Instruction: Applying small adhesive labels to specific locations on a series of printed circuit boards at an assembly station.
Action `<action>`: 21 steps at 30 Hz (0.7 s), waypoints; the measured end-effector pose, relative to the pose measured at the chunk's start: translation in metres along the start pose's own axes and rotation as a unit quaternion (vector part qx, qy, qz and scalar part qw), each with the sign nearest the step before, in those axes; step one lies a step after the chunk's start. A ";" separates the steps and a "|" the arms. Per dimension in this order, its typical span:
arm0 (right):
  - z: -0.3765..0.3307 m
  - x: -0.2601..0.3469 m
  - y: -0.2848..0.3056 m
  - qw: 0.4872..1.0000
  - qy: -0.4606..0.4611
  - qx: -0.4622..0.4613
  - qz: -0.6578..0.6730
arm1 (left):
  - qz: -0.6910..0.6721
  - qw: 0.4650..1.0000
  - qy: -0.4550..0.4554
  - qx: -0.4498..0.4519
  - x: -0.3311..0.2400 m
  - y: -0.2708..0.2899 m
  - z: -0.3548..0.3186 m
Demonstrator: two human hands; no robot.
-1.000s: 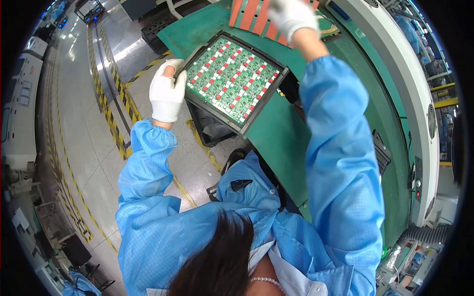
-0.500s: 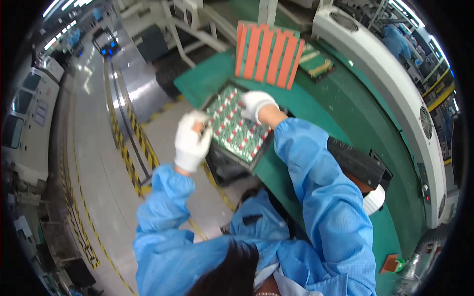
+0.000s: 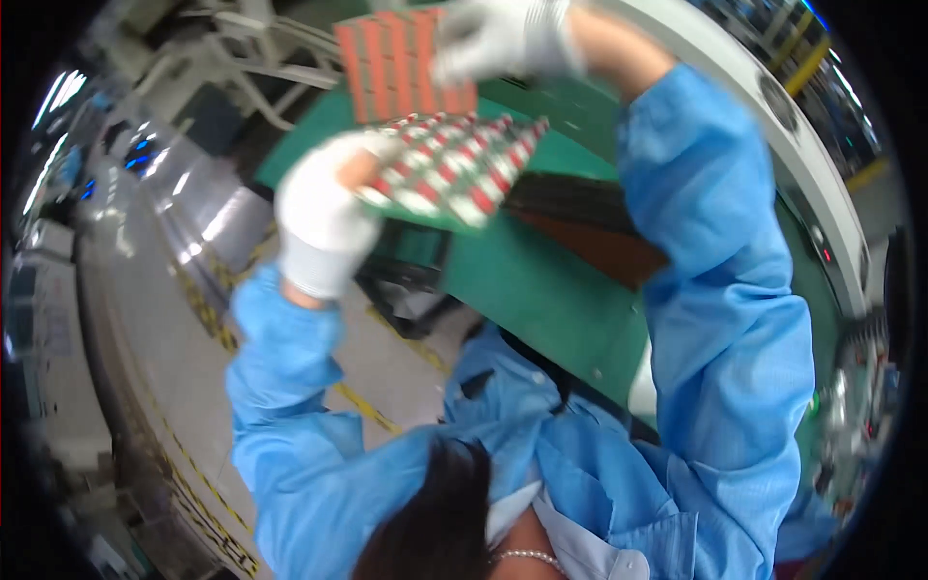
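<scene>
In the head view, yellow-and-black hazard tape (image 3: 208, 314) is running along the grey floor (image 3: 135, 290) below and to the left of the left hand (image 3: 324, 217). Above that hand, an orange ribbed rack (image 3: 401, 63) is standing on the green table (image 3: 541, 280), just beside the right hand (image 3: 498, 37).

The left hand, in a white glove, is gripping the near left edge of the board (image 3: 454, 169), fingers curled around it. The right hand, also gloved, is reaching out above the board's far end and in front of the rack; motion blur is hiding whether it is gripping anything, so I cannot tell.

The board is tilting in the air between the two hands, over the table. It is looking green, flat and rectangular, with rows of small red and white parts covering its top. Blue sleeves (image 3: 725, 290) are covering both arms.
</scene>
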State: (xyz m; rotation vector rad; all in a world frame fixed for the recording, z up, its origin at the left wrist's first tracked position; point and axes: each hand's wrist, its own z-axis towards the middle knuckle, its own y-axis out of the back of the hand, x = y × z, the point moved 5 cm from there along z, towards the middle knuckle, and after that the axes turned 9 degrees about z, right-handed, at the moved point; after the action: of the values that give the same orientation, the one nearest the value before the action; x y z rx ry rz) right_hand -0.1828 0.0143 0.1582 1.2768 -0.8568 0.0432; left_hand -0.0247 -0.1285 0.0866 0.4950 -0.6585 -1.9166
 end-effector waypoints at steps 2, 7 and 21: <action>-0.083 0.063 0.068 0.951 0.073 -0.192 -0.232 | -0.263 0.951 0.130 0.095 0.000 -0.022 0.028; -0.220 0.044 0.092 0.932 0.014 -0.344 -0.117 | -0.265 0.937 0.025 0.225 -0.037 -0.081 0.068; -0.404 -0.060 0.026 0.909 -0.206 -0.338 0.127 | -0.308 0.859 -0.028 0.408 -0.069 -0.138 0.148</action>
State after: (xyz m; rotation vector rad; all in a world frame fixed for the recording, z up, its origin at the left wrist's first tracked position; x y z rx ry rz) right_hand -0.0209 0.3892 0.1309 0.5141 -1.2601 -0.3054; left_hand -0.1798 0.0155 0.1155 1.3132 -1.5069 -2.1664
